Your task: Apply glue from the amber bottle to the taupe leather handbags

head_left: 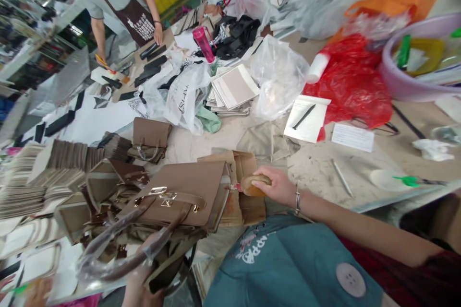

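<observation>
A taupe handbag (pixel 187 182) with gold clasp fittings and plastic-wrapped handles lies tilted in front of me. My left hand (pixel 142 264) grips it from the near side, its fingers partly hidden behind a handle and the dark lining. In my right hand (pixel 275 184) is a squeeze bottle (pixel 252 185) with yellowish-brown contents, held sideways. Its reddish tip meets or nearly meets the bag's right side edge. Beneath the bottle lies a folded piece of brown cardboard (pixel 248 211).
More taupe bags (pixel 149 136) and stacked panels (pixel 21 182) stand left. Beyond are stacked cards (pixel 234 86), a notepad (pixel 306 117), red plastic (pixel 353 81) and a purple basin (pixel 399 86). A co-worker in an apron (pixel 135 21) stands across; another person's hand (pixel 38 291) shows lower left.
</observation>
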`<state>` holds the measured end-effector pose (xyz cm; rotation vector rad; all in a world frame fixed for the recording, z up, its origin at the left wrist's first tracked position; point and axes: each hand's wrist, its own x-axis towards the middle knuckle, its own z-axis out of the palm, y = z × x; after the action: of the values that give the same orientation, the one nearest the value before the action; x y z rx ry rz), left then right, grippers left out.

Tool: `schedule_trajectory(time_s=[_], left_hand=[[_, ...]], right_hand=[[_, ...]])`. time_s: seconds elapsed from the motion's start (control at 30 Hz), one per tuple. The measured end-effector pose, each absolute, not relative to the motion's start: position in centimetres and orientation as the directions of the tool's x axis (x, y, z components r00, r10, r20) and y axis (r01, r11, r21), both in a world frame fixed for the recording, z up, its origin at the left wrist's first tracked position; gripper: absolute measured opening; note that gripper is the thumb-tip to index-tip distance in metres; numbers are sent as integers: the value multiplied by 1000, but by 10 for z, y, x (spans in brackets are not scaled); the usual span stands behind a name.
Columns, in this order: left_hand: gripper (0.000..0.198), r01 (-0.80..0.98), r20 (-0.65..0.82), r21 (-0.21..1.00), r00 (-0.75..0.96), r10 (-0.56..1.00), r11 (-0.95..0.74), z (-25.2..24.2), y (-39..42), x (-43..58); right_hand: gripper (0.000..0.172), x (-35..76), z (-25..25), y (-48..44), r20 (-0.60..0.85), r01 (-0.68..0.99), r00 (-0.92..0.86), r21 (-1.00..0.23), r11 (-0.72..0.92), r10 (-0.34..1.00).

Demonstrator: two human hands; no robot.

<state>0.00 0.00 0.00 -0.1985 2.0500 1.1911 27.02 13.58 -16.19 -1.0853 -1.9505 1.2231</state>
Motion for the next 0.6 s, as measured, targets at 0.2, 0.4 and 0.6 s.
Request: schedule_trajectory(time_s=[0.2,0.4,0.6], left_hand=[[17,-550,-739,649,-619,265,526,22,64,24],[16,-512,-760,645,-511,402,568,18,105,26],[16,-476,-750,649,-528,397,593,10,111,26]], right_hand=[[12,272,-166,144,94,387,-519,-860,332,850],[11,271,-167,147,12,395,-483,-889,230,875],[18,279,-173,135,-273,369,-362,-920,-132,891]])
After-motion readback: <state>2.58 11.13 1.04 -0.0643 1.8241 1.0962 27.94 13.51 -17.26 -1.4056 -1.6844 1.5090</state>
